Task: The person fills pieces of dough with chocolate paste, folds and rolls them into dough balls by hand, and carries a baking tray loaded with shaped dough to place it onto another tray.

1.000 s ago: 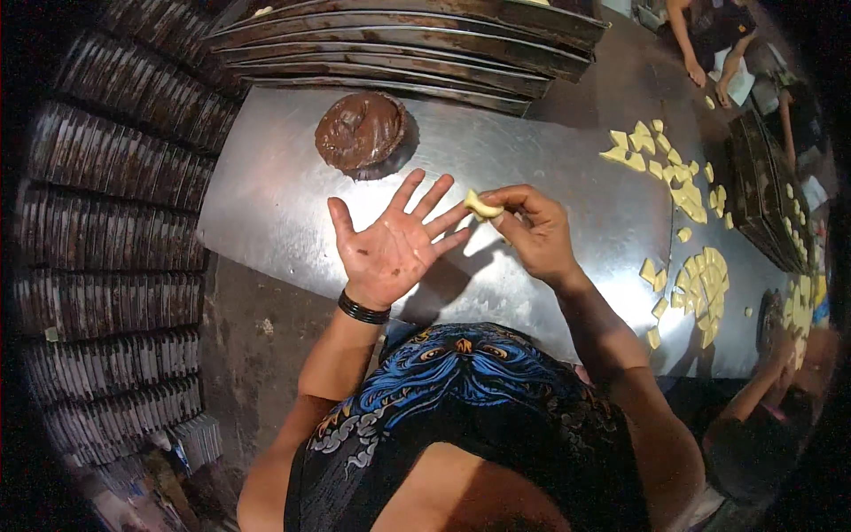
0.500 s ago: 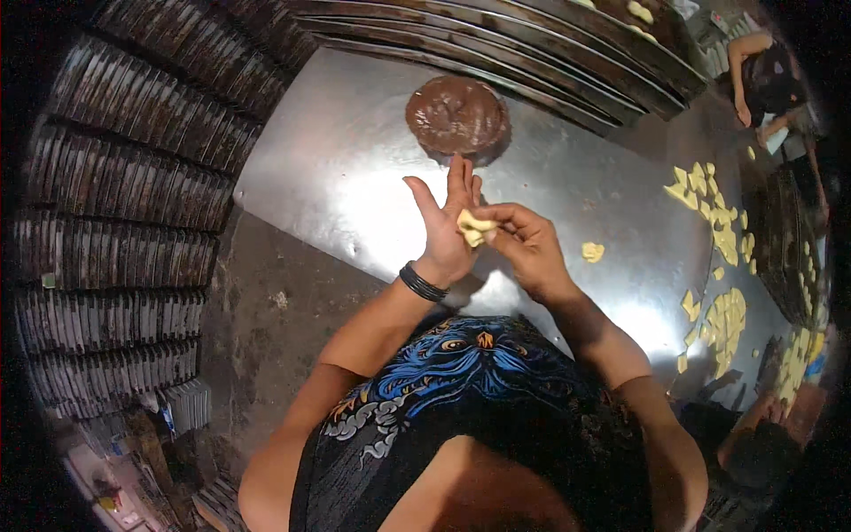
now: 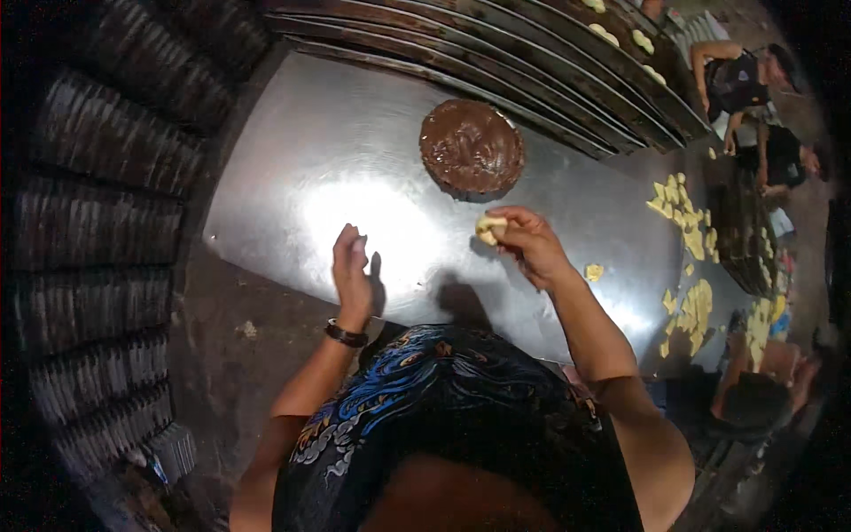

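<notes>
- One dough piece (image 3: 488,230), pinched in the grip of the right hand (image 3: 530,246), is over the desk (image 3: 266,151), nearer than the brown mass (image 3: 472,146).
- Left hand (image 3: 352,279): grip released, seemingly empty.
- Slack pinching could drop the dough piece.

A table (image 3: 257,186) with rows of trays (image 3: 106,222) to its left and stacked trays (image 3: 532,80) behind.
On the table, a bowl (image 3: 472,146) of paste sits before the stacked trays. Nearer the person, the left hand (image 3: 353,279) is left of the right hand (image 3: 532,248), which holds a dough piece (image 3: 489,230). A lone dough lump (image 3: 594,272) lies to their right; more dough pieces (image 3: 696,306) lie farther right.
</notes>
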A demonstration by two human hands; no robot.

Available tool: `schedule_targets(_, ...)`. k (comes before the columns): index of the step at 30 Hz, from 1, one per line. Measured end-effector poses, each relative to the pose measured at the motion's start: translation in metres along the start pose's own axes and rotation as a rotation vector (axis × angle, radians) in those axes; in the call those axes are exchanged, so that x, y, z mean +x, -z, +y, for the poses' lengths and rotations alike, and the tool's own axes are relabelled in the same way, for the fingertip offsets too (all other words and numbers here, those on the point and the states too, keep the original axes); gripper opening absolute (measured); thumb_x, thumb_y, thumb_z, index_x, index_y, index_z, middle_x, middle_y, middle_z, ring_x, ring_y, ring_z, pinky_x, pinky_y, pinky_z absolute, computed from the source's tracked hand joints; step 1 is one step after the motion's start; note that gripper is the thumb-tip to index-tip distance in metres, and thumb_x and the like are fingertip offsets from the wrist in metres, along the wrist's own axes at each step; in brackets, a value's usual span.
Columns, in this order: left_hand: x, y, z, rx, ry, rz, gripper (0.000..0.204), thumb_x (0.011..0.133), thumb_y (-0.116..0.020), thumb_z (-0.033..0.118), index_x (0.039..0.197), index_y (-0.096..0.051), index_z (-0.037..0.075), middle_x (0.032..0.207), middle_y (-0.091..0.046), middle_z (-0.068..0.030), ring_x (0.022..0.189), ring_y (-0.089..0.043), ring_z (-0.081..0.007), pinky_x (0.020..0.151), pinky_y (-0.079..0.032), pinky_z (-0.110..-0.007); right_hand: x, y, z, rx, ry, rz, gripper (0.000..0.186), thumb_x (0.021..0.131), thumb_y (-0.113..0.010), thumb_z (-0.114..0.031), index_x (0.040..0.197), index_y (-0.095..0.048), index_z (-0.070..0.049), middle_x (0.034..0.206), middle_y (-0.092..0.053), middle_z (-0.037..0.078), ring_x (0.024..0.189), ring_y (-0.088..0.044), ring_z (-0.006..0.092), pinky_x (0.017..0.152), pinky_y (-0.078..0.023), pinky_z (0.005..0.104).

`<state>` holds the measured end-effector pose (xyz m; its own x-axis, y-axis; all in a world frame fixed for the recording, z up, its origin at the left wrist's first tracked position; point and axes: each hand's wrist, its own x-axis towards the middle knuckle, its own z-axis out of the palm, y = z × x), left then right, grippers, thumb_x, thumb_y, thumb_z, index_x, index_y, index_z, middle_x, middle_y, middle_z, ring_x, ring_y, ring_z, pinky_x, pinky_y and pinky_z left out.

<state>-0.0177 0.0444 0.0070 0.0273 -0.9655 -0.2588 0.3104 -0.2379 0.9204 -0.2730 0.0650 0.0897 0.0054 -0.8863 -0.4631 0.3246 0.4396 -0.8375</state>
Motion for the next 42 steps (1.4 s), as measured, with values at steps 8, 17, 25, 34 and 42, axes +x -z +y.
schedule_targets(8, 0.016, 0.006, -0.007, -0.190, 0.055, -0.113, 0.019, 0.087, -0.052, 0.011, 0.104, -0.053, 0.001, 0.093, -0.057, -0.0075, 0.075, -0.050, -0.0091, 0.065, -0.041, -0.022, 0.061, 0.005, -0.030, -1.338, 0.614, 0.222, 0.026, 0.073, -0.053, 0.001, 0.099, -0.058, -0.004, 0.086, -0.061, 0.018, 0.081, -0.060, 0.0335, 0.071, -0.047, 0.0370)
schedule_targets(17, 0.004, -0.015, 0.011, -0.143, 0.098, -0.109, 0.023, 0.090, -0.047, 0.022, 0.106, -0.050, 0.006, 0.104, -0.056, -0.0096, 0.091, -0.058, -0.0219, 0.076, -0.047, -0.032, 0.078, 0.033, -0.040, -0.485, -0.050, -0.120, 0.024, 0.079, -0.053, -0.003, 0.102, -0.057, -0.001, 0.092, -0.062, 0.011, 0.085, -0.060, 0.0185, 0.069, -0.048, 0.0306)
schedule_targets(25, -0.020, -0.104, 0.024, -0.153, 0.344, -0.497, 0.052, 0.093, -0.030, 0.038, 0.123, -0.038, -0.003, 0.119, -0.046, -0.0164, 0.107, -0.049, -0.0268, 0.090, -0.041, -0.043, 0.007, 0.062, 0.032, 0.814, -0.049, -0.509, 0.041, 0.078, -0.052, -0.002, 0.118, -0.044, -0.006, 0.109, -0.054, 0.014, 0.095, -0.056, 0.0225, 0.071, -0.049, 0.0300)
schedule_targets(34, -0.082, -0.162, -0.038, 0.176, 0.260, -0.642, 0.021, 0.087, -0.048, 0.005, 0.106, -0.054, -0.004, 0.101, -0.059, -0.0109, 0.084, -0.058, -0.0156, 0.073, -0.048, -0.025, -0.053, 0.118, 0.084, 0.797, -0.044, -0.404, 0.038, 0.079, -0.049, 0.004, 0.115, -0.043, -0.004, 0.102, -0.054, 0.014, 0.081, -0.059, 0.0190, 0.067, -0.051, 0.0255)
schedule_targets(42, -0.081, -0.142, -0.047, -0.244, 0.524, -0.514, 0.016, 0.086, -0.049, 0.005, 0.097, -0.057, -0.003, 0.098, -0.060, -0.0120, 0.082, -0.059, -0.0131, 0.064, -0.048, -0.019, -0.073, 0.125, 0.064, 0.572, -0.263, -0.046, 0.034, 0.077, -0.049, 0.004, 0.111, -0.050, 0.003, 0.098, -0.057, 0.016, 0.078, -0.060, 0.0163, 0.067, -0.050, 0.0217)
